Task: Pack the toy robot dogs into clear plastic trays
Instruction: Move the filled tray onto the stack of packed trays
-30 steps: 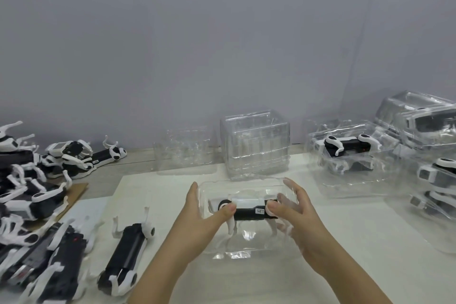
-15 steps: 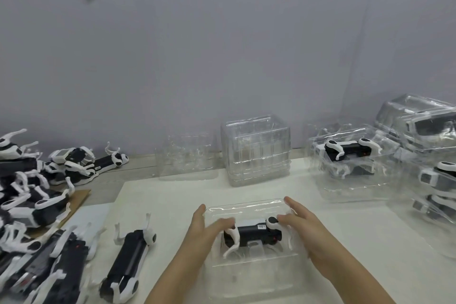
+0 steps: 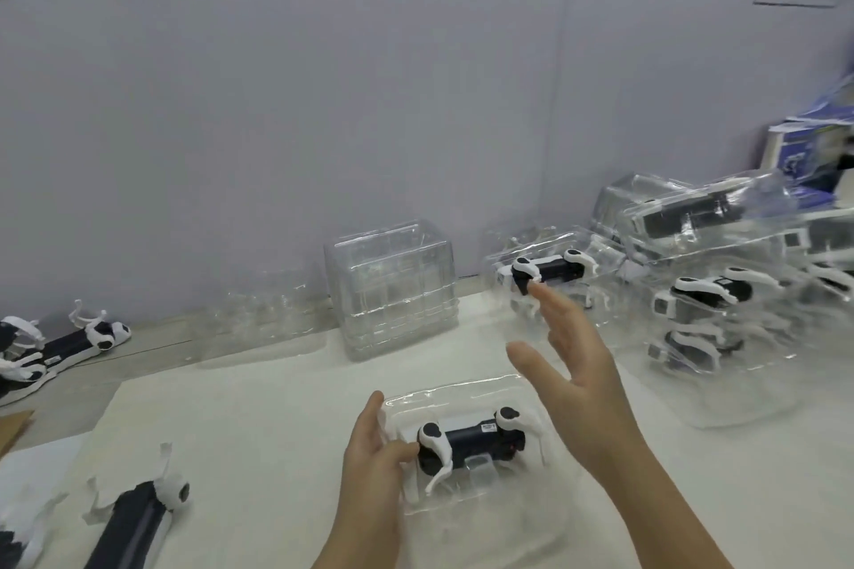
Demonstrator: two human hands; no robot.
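Note:
A black and white toy robot dog (image 3: pixel 471 439) lies on its side inside a clear plastic tray (image 3: pixel 466 397) on the white mat in front of me. My left hand (image 3: pixel 374 453) holds the tray's left edge, thumb against the dog's white front leg. My right hand (image 3: pixel 573 356) hovers above and to the right of the tray, fingers spread and straight, holding nothing, its fingertips pointing at the packed trays behind.
A stack of empty clear trays (image 3: pixel 393 286) stands at the back centre, with more flattened ones (image 3: pixel 263 319) to its left. Packed trays with dogs (image 3: pixel 550 273) (image 3: pixel 707 300) pile up at the right. Loose dogs (image 3: pixel 134 517) (image 3: pixel 78 342) lie at the left. A blue box (image 3: pixel 804 152) sits far right.
My right hand has let go of the dog and tray and lifted up to the right, fingers opened. The view has swung to the right. My left hand stays on the tray.

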